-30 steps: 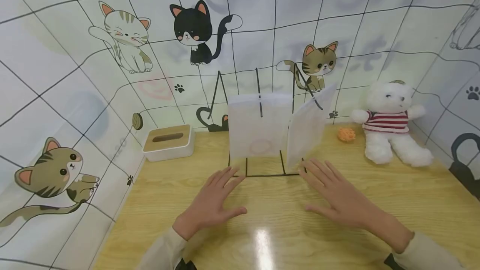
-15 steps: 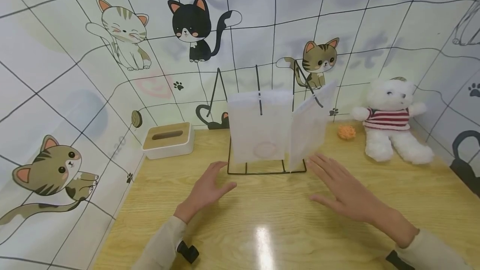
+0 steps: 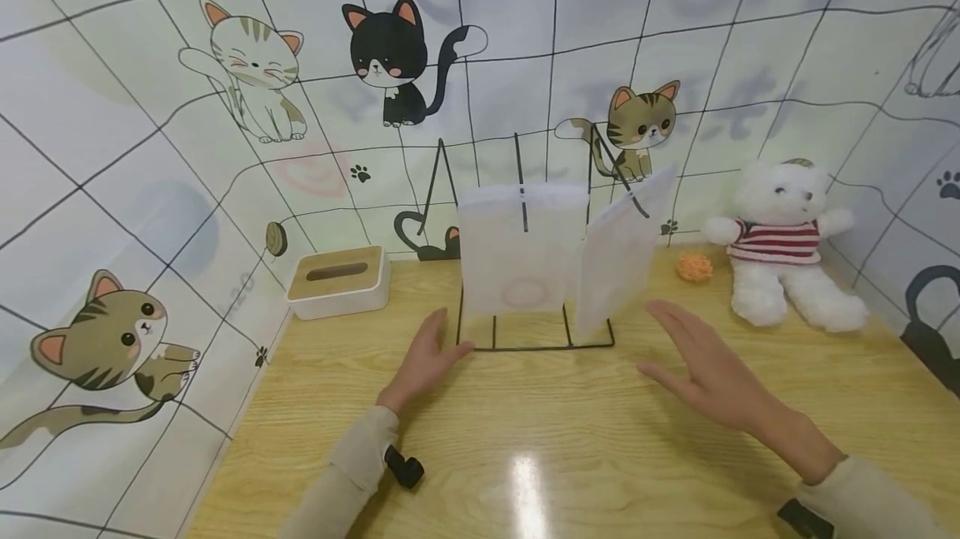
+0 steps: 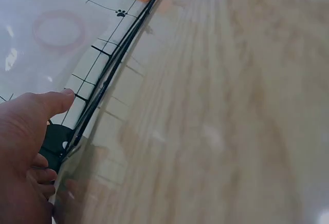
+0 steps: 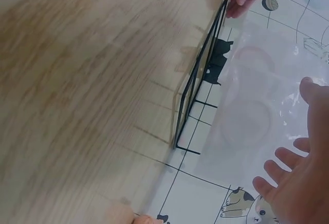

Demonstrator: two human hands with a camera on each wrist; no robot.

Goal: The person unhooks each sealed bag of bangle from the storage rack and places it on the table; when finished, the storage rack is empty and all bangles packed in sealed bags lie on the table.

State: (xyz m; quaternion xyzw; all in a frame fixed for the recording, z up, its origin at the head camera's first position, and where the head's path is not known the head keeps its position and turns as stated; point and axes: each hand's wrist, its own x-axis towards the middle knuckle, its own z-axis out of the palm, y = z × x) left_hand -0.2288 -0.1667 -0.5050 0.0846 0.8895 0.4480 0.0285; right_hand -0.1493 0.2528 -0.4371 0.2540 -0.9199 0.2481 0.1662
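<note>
A black wire rack [image 3: 536, 348] with upright prongs stands on the wooden table. From its prongs hang two frosted, see-through bags: the left bag [image 3: 498, 252] faces forward, and the right bag [image 3: 617, 260] is angled sideways. My left hand [image 3: 422, 366] is at the rack's left front corner, thumb spread from the fingers; whether it touches the wire I cannot tell. Its lower fingers bend loosely in the left wrist view. To the right of the angled bag, my right hand [image 3: 708, 376] hovers with extended fingers and holds nothing.
A white tissue box [image 3: 339, 282] with a wooden lid sits at the back left. At the back right are an orange fuzzy ball [image 3: 694, 267] and a white teddy bear [image 3: 772, 243] in a striped shirt. A cat-printed cloth [image 3: 510, 39] covers the walls behind.
Both hands have drawn apart from the rack's front: the left to its left front corner, the right outward to the right. The hanging bags swing slightly; the rack stays in place.
</note>
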